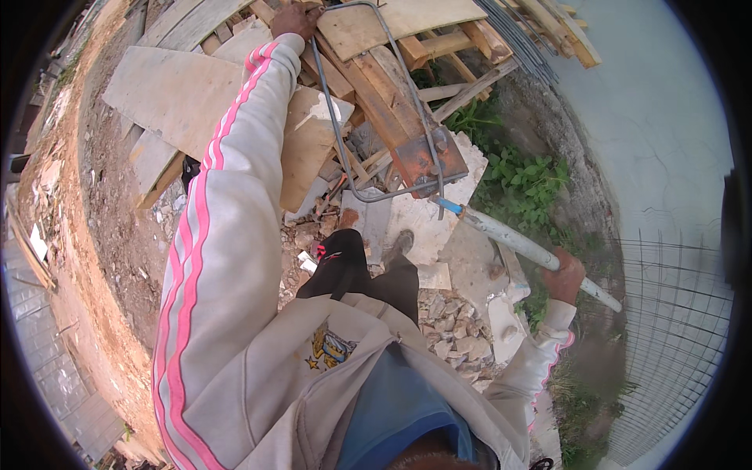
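My left hand (296, 19) is stretched far forward and closed around a corner of a bent steel rod (330, 102). The rod forms a long, narrow rectangular loop slanting back toward me. Its near end lies over a rusty metal plate (413, 160) fixed at the end of a wooden beam (374, 94). On the right, my right hand (564, 276) grips a long whitish metal pipe (509, 237) close to its outer end. The pipe's blue-marked inner end meets the rod beside the plate; the exact contact is too small to make out.
Plywood sheets (176, 86) and planks are piled ahead and to the left. Broken rubble (454, 329) surrounds my legs. Green weeds (525, 176) grow along a pale wall (658, 117). Wire mesh (674, 337) leans at the right, and thin steel bars (521, 39) lie at the far right.
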`<state>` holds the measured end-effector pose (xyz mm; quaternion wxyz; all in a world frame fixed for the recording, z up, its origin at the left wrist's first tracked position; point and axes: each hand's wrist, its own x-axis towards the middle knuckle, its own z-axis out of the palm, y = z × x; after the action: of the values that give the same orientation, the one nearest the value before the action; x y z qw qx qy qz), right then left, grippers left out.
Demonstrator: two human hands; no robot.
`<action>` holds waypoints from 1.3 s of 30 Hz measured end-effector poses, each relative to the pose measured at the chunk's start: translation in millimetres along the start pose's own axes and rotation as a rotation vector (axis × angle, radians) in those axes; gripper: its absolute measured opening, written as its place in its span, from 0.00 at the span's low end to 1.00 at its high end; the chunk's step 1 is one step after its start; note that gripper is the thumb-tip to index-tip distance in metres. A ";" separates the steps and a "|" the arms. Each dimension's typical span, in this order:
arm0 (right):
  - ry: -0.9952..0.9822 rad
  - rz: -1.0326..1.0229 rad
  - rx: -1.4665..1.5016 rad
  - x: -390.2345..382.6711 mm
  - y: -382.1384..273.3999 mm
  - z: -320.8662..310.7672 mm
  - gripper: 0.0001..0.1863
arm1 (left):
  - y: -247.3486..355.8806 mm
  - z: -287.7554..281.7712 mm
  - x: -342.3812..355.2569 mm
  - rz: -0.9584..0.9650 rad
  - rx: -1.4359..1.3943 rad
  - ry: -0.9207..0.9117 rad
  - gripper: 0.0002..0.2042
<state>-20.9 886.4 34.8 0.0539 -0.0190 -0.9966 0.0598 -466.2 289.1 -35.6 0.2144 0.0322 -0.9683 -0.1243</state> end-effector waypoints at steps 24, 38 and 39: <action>0.179 0.785 -0.014 -190.2 -231.9 54.3 0.15 | 26.9 -21.0 -5.9 0.037 -0.040 -0.124 0.15; 0.027 0.840 0.257 -199.7 -244.4 70.5 0.19 | 29.4 -31.9 -11.5 0.035 -0.145 -0.134 0.13; 0.008 0.832 0.276 -201.2 -240.9 70.5 0.19 | 30.2 -33.7 -11.3 0.035 -0.149 -0.141 0.12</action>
<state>163.7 630.2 -26.7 0.0310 -0.4117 -0.8865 0.2089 -442.0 311.9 -3.0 0.1498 -0.0098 -0.9695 -0.1939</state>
